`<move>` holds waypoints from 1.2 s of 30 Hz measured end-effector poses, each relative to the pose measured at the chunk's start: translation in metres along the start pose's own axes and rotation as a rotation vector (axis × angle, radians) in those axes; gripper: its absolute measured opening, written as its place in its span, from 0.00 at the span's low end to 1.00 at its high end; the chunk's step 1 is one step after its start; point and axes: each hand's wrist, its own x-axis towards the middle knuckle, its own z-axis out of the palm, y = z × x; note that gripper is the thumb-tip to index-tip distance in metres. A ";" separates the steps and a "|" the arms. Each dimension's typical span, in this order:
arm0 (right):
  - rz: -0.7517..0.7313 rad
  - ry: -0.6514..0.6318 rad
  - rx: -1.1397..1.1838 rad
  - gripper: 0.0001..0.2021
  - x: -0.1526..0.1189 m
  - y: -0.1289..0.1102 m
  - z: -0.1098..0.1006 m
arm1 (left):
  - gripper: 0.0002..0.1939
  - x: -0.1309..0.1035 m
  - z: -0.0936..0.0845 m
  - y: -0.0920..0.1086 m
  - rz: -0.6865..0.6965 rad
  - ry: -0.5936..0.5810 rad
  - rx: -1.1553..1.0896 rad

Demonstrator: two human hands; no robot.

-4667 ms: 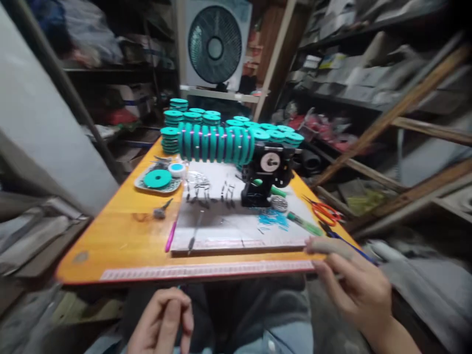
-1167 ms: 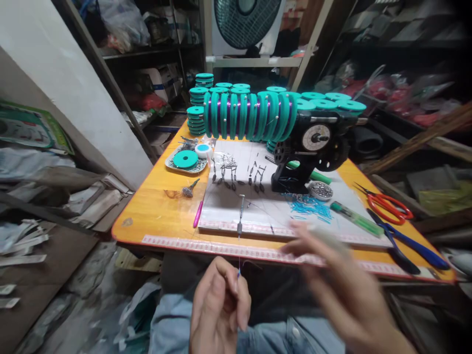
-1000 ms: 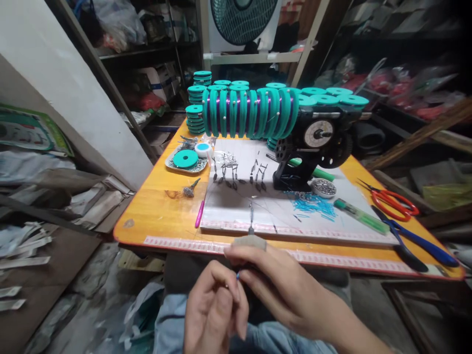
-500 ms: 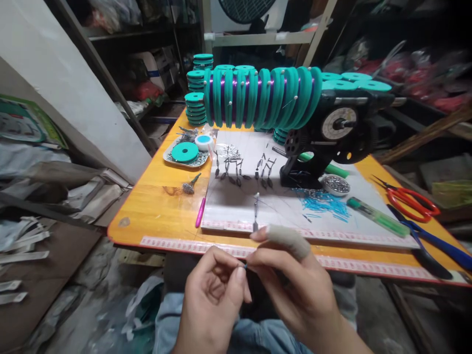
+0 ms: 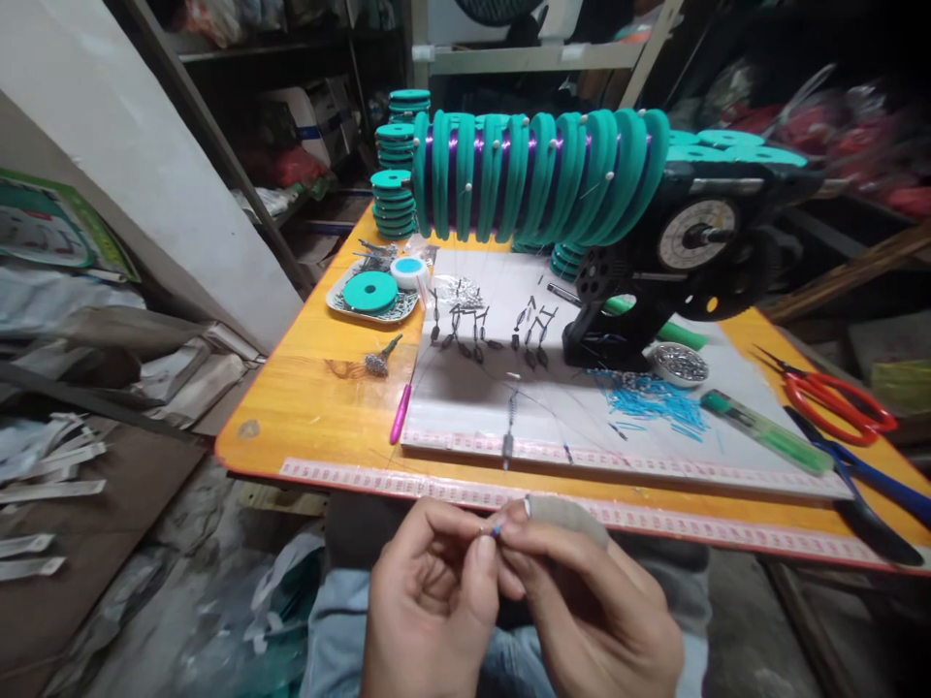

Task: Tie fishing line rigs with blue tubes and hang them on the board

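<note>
Just in front of the table edge, my left hand [image 5: 433,601] is closed, thumb and forefinger pinching a tiny blue-tipped piece [image 5: 496,530]. Its exact kind is too small to make out. My right hand [image 5: 603,591], with a beige wrap on one finger, pinches the same piece from the other side, so the fingertips nearly meet. Beyond the hands, a small spring with a dark weight [image 5: 507,446] lies at the near edge of the white board [image 5: 458,407]. Thin lines run over the board.
Teal foam spools [image 5: 538,174] wound with purple line sit on a black winding machine [image 5: 611,320]. Around the board are blue tubes [image 5: 655,402], a bowl of metal parts [image 5: 680,364], a green knife [image 5: 763,431], red-handled scissors [image 5: 844,397], blue pliers [image 5: 865,494] and a tray [image 5: 338,302].
The right hand's wrapped finger has folded down beside the others, and its fingertips have shifted slightly around the blue-tipped piece. The view has moved a little, so the spools appear higher and further right.
</note>
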 end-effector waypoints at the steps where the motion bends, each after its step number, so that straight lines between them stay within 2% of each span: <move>1: 0.003 0.006 0.005 0.17 0.000 0.000 0.000 | 0.16 -0.001 0.001 0.000 0.011 0.009 -0.011; 9: -0.012 0.054 0.033 0.16 -0.002 -0.001 0.004 | 0.15 -0.009 0.012 -0.005 0.032 0.108 -0.166; 17: -0.103 0.124 -0.085 0.17 -0.002 -0.008 0.010 | 0.11 -0.016 0.013 -0.014 0.131 0.098 -0.144; 19: -0.109 0.108 -0.079 0.17 -0.001 -0.008 0.009 | 0.10 -0.015 0.012 -0.017 0.171 0.092 -0.126; 21: -0.050 0.048 -0.023 0.15 0.002 -0.007 0.005 | 0.06 -0.014 0.009 -0.022 0.241 0.083 -0.086; 24: 0.134 -0.055 0.112 0.11 0.006 -0.007 -0.001 | 0.03 -0.009 0.002 -0.029 0.404 0.073 0.068; 28: 0.281 -0.093 0.254 0.07 0.012 -0.007 -0.003 | 0.12 0.002 -0.011 -0.031 0.673 0.048 0.329; 31: 0.433 -0.096 0.477 0.01 0.015 -0.005 0.000 | 0.19 0.010 -0.020 -0.025 0.894 -0.093 0.494; 32: 0.495 -0.111 0.570 0.03 0.016 -0.004 0.000 | 0.20 0.012 -0.023 -0.022 0.939 -0.150 0.535; 34: 0.597 -0.152 0.729 0.07 0.017 -0.003 0.000 | 0.21 0.015 -0.027 -0.019 0.964 -0.217 0.578; 36: 0.648 -0.173 0.801 0.07 0.017 -0.002 -0.001 | 0.21 0.015 -0.030 -0.018 0.934 -0.229 0.584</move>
